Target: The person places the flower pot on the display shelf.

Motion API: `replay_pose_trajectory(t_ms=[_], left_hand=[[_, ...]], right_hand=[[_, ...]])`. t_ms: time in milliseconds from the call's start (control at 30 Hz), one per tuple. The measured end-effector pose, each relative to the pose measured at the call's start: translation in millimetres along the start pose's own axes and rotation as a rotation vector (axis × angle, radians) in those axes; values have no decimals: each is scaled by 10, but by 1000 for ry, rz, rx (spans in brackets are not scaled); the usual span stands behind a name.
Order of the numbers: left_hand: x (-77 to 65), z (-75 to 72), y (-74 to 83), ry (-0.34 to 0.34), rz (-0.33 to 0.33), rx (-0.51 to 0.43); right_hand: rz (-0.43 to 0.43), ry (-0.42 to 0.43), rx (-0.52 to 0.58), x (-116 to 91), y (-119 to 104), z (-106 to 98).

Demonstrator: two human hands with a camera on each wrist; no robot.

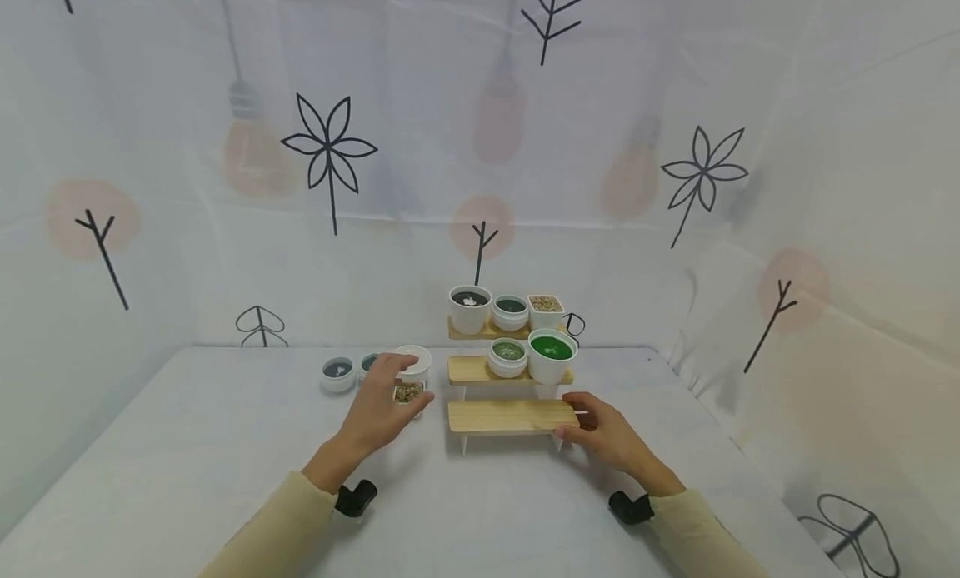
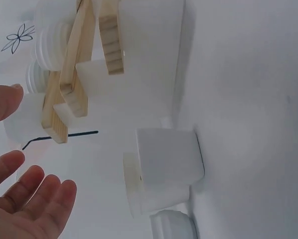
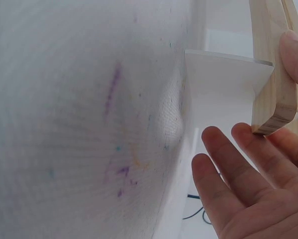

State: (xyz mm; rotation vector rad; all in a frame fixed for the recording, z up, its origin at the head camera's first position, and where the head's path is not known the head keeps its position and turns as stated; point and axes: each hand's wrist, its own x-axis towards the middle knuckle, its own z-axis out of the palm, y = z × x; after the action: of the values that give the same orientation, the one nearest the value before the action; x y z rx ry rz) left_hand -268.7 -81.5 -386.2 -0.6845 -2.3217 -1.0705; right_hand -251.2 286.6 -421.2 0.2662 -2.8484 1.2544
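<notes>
A three-tier display stand has light wooden shelves on white legs; its lowest shelf (image 1: 510,416) carries nothing. My right hand (image 1: 607,438) grips the right end of that shelf, the thumb (image 3: 294,56) on its front edge and the index finger round the end. The other fingers of this hand stretch out below. My left hand (image 1: 375,416) is held in the air left of the stand, thumb and fingers apart, with nothing between them. Beyond it stands a square white pot (image 1: 409,392) with a speckled brown-green filling, partly hidden by the fingers.
On the middle shelf (image 1: 468,368) are a small pot (image 1: 508,355) and a bright green-filled pot (image 1: 552,353). The top shelf bears a dark-filled pot (image 1: 470,311), a small round pot (image 1: 511,311) and a square pot (image 1: 547,311). More white pots (image 1: 338,375) stand at the back left.
</notes>
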Motion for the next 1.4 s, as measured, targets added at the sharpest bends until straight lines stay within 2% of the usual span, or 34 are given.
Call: replay_pose_trajectory(t_ms=[267, 633, 967, 1233, 1400], left_hand=[[10, -73, -190, 4, -37, 38], [-36, -65, -415, -25, -95, 92], [-65, -36, -506, -94, -183, 132], [-79, -38, -526, -145, -232, 136], [-86, -26, -543, -198, -288, 140]], right_hand=[[24, -2, 13, -2, 5, 8], [30, -3, 5, 1, 17, 16], [22, 3, -3, -6, 10, 20], [7, 9, -13, -7, 15, 18], [5, 8, -6, 3, 14, 13]])
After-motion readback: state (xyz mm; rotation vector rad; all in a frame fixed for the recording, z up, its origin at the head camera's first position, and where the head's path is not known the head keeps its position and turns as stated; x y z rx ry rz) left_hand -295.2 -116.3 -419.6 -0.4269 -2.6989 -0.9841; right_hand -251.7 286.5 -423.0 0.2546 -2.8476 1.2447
